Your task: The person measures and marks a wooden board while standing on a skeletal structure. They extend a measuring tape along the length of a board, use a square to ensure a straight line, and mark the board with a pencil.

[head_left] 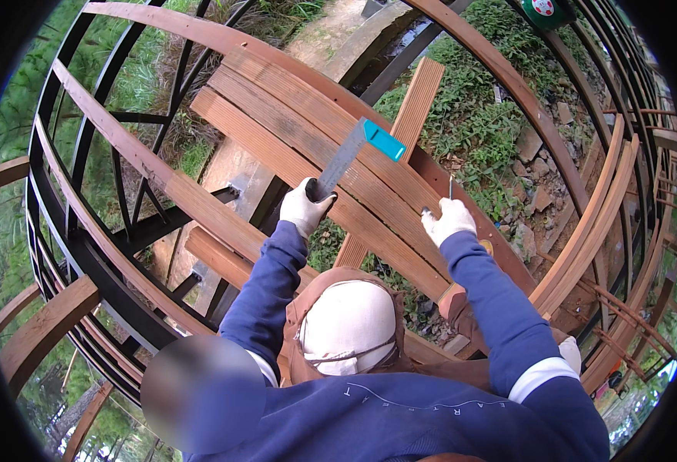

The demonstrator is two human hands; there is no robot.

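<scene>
A try square with a grey metal blade and a teal stock (385,141) lies diagonally over several grooved wooden boards (281,131). My left hand (303,210), in a whitish glove with dark fingertips, grips the near end of the blade. The teal stock sits by the far edge of the boards. My right hand (449,222), gloved alike, is closed on a thin pointed stick (452,187) held upright above the boards, to the right of the square. Whether the stick is a pencil or a nail cannot be made out.
A loose grooved plank (418,104) crosses under the boards. Reddish-brown beams (508,73) and black metal framing (96,258) surround the spot, with open gaps between them. Below are plants (485,108) and broken bricks (541,199). A rounded beige cloth shape (348,327) is close below my hands.
</scene>
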